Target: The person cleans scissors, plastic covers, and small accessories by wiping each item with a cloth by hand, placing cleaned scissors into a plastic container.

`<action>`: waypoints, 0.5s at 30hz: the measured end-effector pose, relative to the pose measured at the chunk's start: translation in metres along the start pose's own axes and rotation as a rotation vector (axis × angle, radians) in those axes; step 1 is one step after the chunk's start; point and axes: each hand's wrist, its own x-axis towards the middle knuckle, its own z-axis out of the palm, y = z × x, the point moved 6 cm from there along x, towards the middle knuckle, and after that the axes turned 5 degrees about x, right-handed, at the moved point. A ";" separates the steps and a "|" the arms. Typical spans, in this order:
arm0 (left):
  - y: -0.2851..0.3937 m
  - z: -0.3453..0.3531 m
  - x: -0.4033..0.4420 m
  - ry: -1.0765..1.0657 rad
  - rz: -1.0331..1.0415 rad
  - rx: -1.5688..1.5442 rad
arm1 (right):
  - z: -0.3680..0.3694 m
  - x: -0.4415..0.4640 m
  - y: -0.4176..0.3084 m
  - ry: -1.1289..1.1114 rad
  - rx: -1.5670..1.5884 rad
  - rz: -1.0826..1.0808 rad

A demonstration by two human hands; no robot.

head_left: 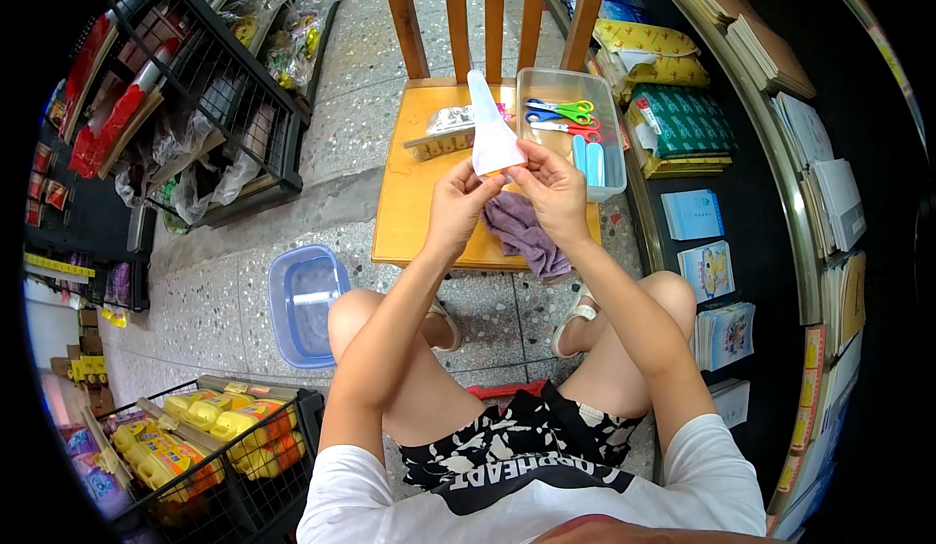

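Between my two hands is a white, thin, tapered piece [494, 137] with a bit of orange at its near edge; its exact kind is unclear. My left hand [462, 203] pinches its lower left corner, and my right hand [551, 188] grips its lower right side. Both are above a wooden chair seat [402, 214]. Just below the hands lies a crumpled purple cloth [520, 224]. A clear plastic box [606, 190] to the right holds several colourful scissors [575, 115] and light-blue objects [589, 161]. Behind the left hand lies a clear-wrapped packet [439, 144].
A blue plastic basin [304, 349] stands on the speckled floor at left. A wire basket [263, 466] with yellow bottles is at lower left. Racks of bagged goods [224, 105] line the left. Shelves of notebooks [694, 214] run along the right. The chair's slatted back [493, 18] rises ahead.
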 end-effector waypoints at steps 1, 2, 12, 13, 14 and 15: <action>-0.001 0.000 0.000 -0.001 -0.004 -0.005 | -0.001 0.000 0.001 0.001 0.006 -0.006; -0.002 -0.001 -0.001 0.007 -0.007 -0.007 | -0.001 0.000 0.001 0.002 0.013 -0.011; -0.004 -0.002 -0.004 0.038 -0.038 0.001 | -0.001 0.000 -0.002 0.010 0.011 -0.046; -0.004 -0.002 -0.004 0.037 -0.044 0.005 | -0.001 0.000 -0.002 0.006 0.010 -0.047; -0.005 -0.002 -0.004 0.038 -0.046 0.007 | -0.002 0.000 -0.001 0.003 0.009 -0.049; -0.006 -0.003 -0.003 0.039 -0.048 0.008 | -0.002 0.000 -0.001 0.004 0.007 -0.046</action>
